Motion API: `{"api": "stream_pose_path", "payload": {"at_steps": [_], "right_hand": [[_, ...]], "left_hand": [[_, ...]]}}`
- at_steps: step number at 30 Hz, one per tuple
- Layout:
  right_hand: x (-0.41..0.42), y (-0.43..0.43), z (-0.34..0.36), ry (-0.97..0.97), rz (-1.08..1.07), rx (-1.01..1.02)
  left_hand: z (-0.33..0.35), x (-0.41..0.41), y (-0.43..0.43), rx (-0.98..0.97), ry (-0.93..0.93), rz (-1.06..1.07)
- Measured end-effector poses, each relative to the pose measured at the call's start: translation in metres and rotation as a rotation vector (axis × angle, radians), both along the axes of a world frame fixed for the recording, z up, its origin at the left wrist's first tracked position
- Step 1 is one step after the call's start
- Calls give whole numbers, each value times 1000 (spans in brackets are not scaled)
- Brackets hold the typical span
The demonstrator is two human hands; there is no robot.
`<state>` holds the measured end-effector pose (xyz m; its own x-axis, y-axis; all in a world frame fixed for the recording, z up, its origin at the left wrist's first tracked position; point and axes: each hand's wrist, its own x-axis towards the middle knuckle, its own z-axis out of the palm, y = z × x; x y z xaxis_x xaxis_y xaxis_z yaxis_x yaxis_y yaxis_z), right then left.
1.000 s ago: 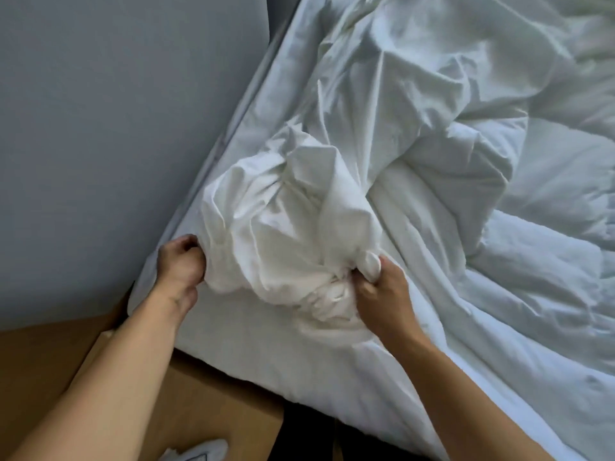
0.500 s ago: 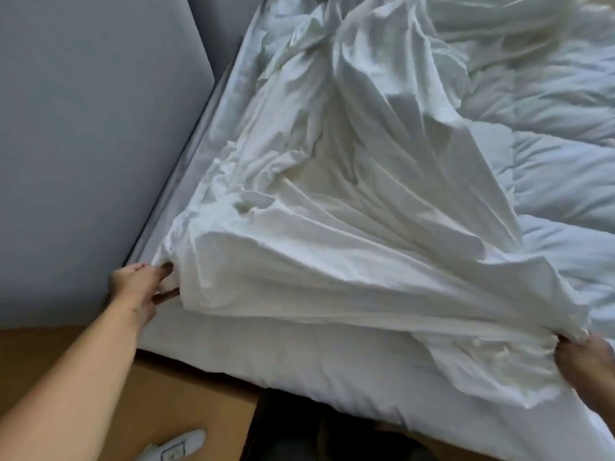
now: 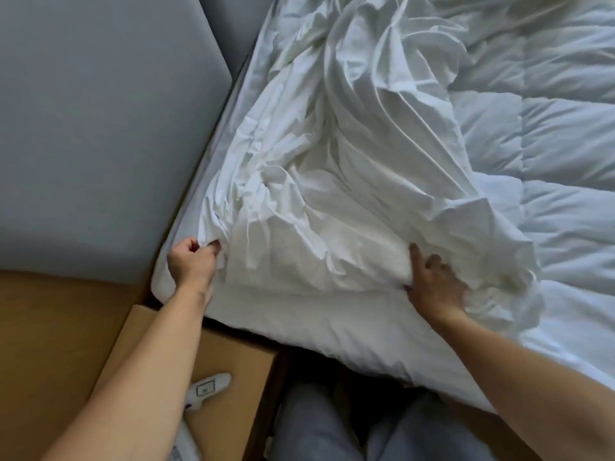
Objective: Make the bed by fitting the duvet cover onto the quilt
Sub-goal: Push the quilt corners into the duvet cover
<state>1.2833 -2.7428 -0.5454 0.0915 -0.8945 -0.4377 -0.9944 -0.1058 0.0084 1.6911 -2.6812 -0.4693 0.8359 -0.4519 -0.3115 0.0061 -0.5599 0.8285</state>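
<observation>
A crumpled white duvet cover (image 3: 339, 181) lies spread over the near left part of the bed. Under and beside it, the white puffy quilt (image 3: 549, 134) covers the right side. My left hand (image 3: 191, 261) grips a bunched corner of the cover at the bed's left edge, fingers curled into the cloth. My right hand (image 3: 432, 284) lies on the cover's near edge with its fingers spread, and the fingertips sink into the folds.
A grey padded headboard (image 3: 100, 128) stands along the left of the bed. A wooden bedside table (image 3: 213, 367) sits below my left arm with a white remote (image 3: 208, 390) on it. My legs in grey trousers (image 3: 319, 424) are against the bed's near edge.
The cover went from a bunch held between both hands to spread wide. My right hand then came back left along the near edge. The left hand stayed at the corner.
</observation>
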Motion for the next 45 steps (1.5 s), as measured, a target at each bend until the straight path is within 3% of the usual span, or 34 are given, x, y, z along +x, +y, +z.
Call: {"api": "stream_pose_path", "payload": {"at_steps": [6,10,16,18,20,22,24,26,29,30,31,34,38,41,45], "right_hand": [[-88,10,-4,12,48,-146],[-103,23,7,51,-265,-168],[-62,52,3,-229,-385,-25],[-88,53,-1,-175,-373,-6],[-138,49,-3,1,-335,1],[-173,29,-1,117,-324,125],[-132,3,27,266,-155,220],[-43,-24,68,265,-59,274],[116,-39,111,-256,62,-167],[172,-35,124,-396,110,-231],[220,-31,127,-452,195,-217],[294,-24,109,-389,286,94],[218,-27,76,-347,283,124],[124,-28,63,-180,232,92],[17,-53,68,145,-70,159]], "left_hand": [[9,22,19,5,118,178],[25,28,15,-26,156,154],[37,32,10,15,149,61],[39,44,9,40,126,49],[43,55,6,63,109,24],[44,59,1,87,57,-35],[45,55,-5,96,19,-91],[42,52,-6,109,-8,-180],[36,53,-5,155,-89,-282],[35,55,-4,161,-96,-292],[36,57,-5,161,-87,-299],[41,71,-10,158,-17,-294],[43,98,-16,192,81,-225],[38,106,-26,220,128,-230],[36,110,-48,203,154,-191]]}}
